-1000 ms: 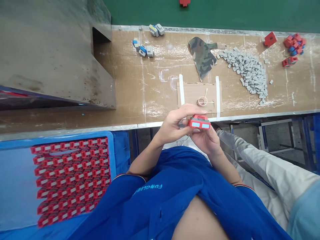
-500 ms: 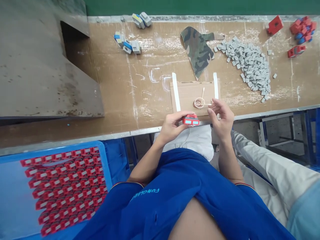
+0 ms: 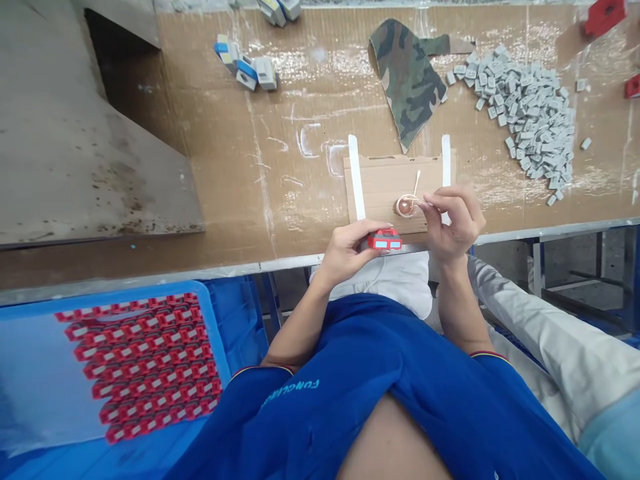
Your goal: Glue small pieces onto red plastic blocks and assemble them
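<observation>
Since half a second ago, the right hand [image 3: 455, 220] has closed on a thin white stick [image 3: 419, 202], pinching it beside a small round cup [image 3: 399, 208] at the frame's center. Below and left of that cup, the left hand [image 3: 346, 253] grips a red toy piece [image 3: 385, 241]. Camouflage cloth [image 3: 407, 80] lies at upper center, heaped gray blocks [image 3: 537, 120] at upper right. Sheet-metal housing [image 3: 95, 160] blocks the upper left; a blue tray [image 3: 125, 292] of red pieces [image 3: 155, 363] fills the lower left.
</observation>
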`<state>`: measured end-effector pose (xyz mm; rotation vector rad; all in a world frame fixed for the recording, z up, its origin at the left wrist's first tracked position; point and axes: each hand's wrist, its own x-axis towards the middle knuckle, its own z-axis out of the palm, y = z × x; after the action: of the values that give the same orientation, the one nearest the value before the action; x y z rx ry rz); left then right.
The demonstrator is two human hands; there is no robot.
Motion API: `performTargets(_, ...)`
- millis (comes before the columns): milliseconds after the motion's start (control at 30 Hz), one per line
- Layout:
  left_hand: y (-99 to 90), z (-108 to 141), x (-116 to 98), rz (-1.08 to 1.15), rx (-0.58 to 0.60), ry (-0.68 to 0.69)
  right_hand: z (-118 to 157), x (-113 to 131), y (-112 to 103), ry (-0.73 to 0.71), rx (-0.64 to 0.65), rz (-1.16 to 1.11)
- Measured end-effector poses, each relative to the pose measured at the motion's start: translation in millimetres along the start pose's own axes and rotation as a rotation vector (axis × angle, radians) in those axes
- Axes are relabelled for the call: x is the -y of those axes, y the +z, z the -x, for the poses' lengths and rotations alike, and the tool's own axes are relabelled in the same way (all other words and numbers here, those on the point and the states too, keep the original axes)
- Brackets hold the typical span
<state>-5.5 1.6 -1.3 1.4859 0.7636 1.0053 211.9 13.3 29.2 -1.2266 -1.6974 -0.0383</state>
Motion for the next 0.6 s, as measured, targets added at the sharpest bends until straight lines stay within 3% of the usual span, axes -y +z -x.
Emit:
performTargets(133, 0.1, 2, 0, 0.006, 0.0, -0.04, 4, -2, 3, 0.008, -0.014, 0.05)
performTargets(267, 0.9, 3, 1, 0.039, -0.023, -0.111, 8, 4, 3, 0.329, -0.024, -0.078)
performTargets(400, 1.4, 3, 0, 0.053, -0.034, -0.13, 14, 8, 1, 0.615, -0.171, -0.277)
performTargets(600, 2.3, 3, 0, -0.002, -0.032, -0.148, 22, 4, 2, 0.697, -0.195, -0.293)
